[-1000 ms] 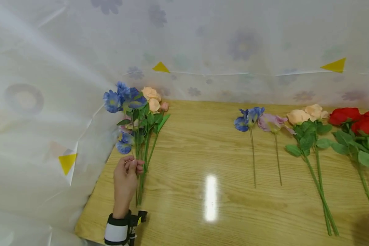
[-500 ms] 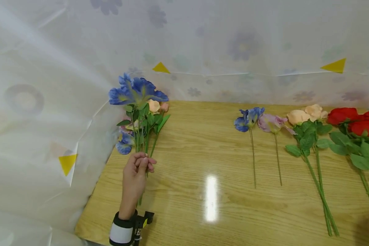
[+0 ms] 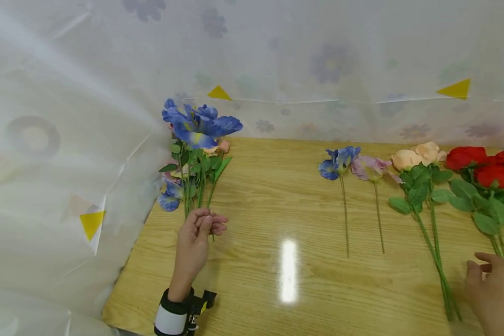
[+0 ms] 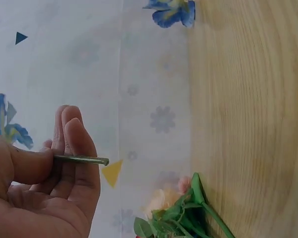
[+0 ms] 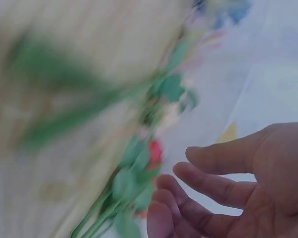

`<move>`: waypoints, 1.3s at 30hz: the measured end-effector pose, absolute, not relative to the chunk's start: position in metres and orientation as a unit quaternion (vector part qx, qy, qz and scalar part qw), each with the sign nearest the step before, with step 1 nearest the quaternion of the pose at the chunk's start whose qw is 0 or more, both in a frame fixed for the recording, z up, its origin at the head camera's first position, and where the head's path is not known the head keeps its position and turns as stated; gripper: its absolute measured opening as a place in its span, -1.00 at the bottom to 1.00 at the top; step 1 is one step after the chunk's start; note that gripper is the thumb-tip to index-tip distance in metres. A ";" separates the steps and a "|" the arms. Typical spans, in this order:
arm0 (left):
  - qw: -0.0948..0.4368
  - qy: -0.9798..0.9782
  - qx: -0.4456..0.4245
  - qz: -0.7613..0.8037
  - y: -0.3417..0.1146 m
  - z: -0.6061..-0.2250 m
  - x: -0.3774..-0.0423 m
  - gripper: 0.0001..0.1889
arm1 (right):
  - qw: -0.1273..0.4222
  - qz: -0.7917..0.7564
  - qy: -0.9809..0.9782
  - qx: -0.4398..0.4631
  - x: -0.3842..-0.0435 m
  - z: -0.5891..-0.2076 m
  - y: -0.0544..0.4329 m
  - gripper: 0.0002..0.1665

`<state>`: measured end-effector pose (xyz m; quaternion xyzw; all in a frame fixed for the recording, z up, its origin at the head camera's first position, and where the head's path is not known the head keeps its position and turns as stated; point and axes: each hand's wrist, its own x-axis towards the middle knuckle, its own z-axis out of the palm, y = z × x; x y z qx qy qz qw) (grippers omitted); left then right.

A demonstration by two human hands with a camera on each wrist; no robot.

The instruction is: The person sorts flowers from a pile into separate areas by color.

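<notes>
The left hand (image 3: 196,240) pinches a blue flower (image 3: 198,127), the right hand (image 3: 493,285) gapes empty; we judge this mid-transfer, next needing careful stem control.

White wristband (image 3: 170,321), black edging (image 3: 178,306); black bracket (image 3: 209,299), yellow mark (image 3: 203,307)

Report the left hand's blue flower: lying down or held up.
The blue flower is held up: the left hand pinches its stem clear of the table.

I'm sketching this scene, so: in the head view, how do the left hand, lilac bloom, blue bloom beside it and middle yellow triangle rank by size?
1. Left hand, though nearness to the camera may help
2. Lilac bloom and blue bloom: too alike to rank
3. Middle yellow triangle
</notes>
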<state>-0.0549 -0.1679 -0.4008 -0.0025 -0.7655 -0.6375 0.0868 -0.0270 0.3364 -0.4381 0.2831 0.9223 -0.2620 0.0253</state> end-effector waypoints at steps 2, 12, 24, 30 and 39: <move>0.077 -0.756 -0.018 -0.650 -0.161 -0.400 -0.054 -0.76 | 0.039 -0.239 0.943 0.229 -0.033 -0.425 0.312 -0.52; -0.022 -0.706 -0.052 -0.705 -0.099 -0.407 -0.056 -0.75 | 0.081 -0.432 0.895 -0.072 -0.038 -0.409 0.189 -0.62; -0.041 -0.786 -0.088 -0.610 -0.055 -0.410 -0.052 -0.85 | 0.109 -0.595 0.774 -0.188 -0.042 -0.418 0.132 -0.65; -0.061 -0.795 -0.100 -0.596 -0.051 -0.411 -0.051 -0.82 | 0.118 -0.633 0.738 -0.202 -0.041 -0.423 0.126 -0.72; -0.063 -0.829 -0.076 -0.550 -0.075 -0.419 -0.050 -0.67 | 0.116 -0.628 0.757 -0.143 -0.046 -0.424 0.135 -0.72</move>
